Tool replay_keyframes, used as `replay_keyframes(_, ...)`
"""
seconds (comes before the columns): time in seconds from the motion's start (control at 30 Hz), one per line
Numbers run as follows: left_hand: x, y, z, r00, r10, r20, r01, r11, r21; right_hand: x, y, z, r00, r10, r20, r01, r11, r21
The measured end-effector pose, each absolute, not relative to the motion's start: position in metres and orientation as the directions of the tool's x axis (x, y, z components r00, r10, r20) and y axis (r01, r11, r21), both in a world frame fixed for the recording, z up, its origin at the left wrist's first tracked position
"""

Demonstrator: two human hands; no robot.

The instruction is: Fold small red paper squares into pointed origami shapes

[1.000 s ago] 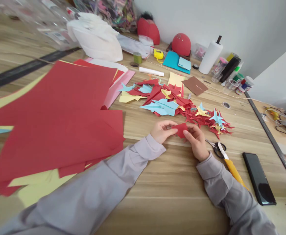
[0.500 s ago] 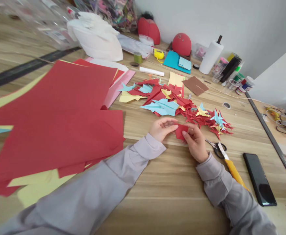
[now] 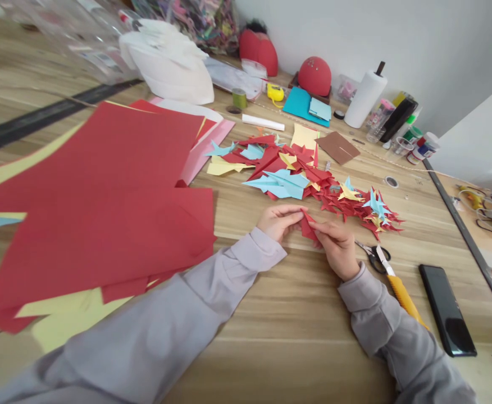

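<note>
A small piece of red paper (image 3: 308,228), partly folded, is held above the wooden table between my two hands. My left hand (image 3: 278,222) pinches its left side between thumb and fingers. On the opposite side, my right hand (image 3: 336,246) grips the paper's edge with thumb and forefinger. Just beyond them lies a heap of folded paper pieces (image 3: 267,160), mostly red with some blue and yellow; a light blue paper plane (image 3: 286,184) rests at its near edge. Scissors with black handles (image 3: 376,259) lie beside my right wrist.
Large red paper sheets (image 3: 103,224) cover the table's left side. A yellow-handled cutter (image 3: 404,297) and a black phone (image 3: 446,308) lie at right. Along the back stand a white paper roll (image 3: 364,100), a yellow tape measure (image 3: 275,93) and several jars. A brown paper piece (image 3: 337,147) lies past the heap.
The red paper has gone from a flatter, squarish shape to a narrower, pointed one. My right thumb and forefinger have shifted up along its edge; my left hand has barely moved.
</note>
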State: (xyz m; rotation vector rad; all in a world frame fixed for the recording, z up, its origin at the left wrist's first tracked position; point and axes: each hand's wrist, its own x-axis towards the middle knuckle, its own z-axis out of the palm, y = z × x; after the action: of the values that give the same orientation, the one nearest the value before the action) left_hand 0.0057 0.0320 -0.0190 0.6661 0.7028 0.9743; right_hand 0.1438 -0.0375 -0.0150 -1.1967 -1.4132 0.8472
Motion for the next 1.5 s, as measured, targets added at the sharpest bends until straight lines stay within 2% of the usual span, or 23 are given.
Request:
replay_keyframes(0.23, 0.006, 0.030, -0.013, 0.399, 0.886, -0.236, -0.523, 0.432, 0.735, 0.142, -0.036, -0.014, 0.057, 0.968, 0.243, 0.229, 0.224, -0.947)
replay_keyframes(0.4, 0.008, 0.029, -0.016, 0.358, 0.916, -0.181, -0.475, 0.345, 0.809, 0.144, -0.037, -0.015, 0.010, 0.971, 0.239, 0.241, 0.230, -0.943)
replay_keyframes(0.53, 0.008, 0.030, -0.019, 0.333, 0.931, -0.153, -0.466, 0.304, 0.831, 0.144, -0.040, -0.012, -0.018, 0.988, 0.153, 0.206, 0.154, -0.966)
replay_keyframes(0.67, 0.008, 0.030, -0.019, 0.316, 0.938, -0.142, -0.438, 0.277, 0.855, 0.141, -0.039, -0.010, 0.065, 0.994, 0.083, 0.151, 0.073, -0.986)
replay_keyframes(0.87, 0.008, 0.028, -0.020, 0.306, 0.946, -0.109, -0.314, 0.209, 0.926, 0.139, -0.035, -0.012, 0.048, 0.999, 0.009, 0.195, 0.000, -0.981)
replay_keyframes(1.5, 0.006, 0.030, -0.027, 0.334, 0.939, -0.081, -0.255, 0.173, 0.951, 0.140, -0.033, -0.013, 0.062, 0.998, -0.003, 0.205, -0.015, -0.979)
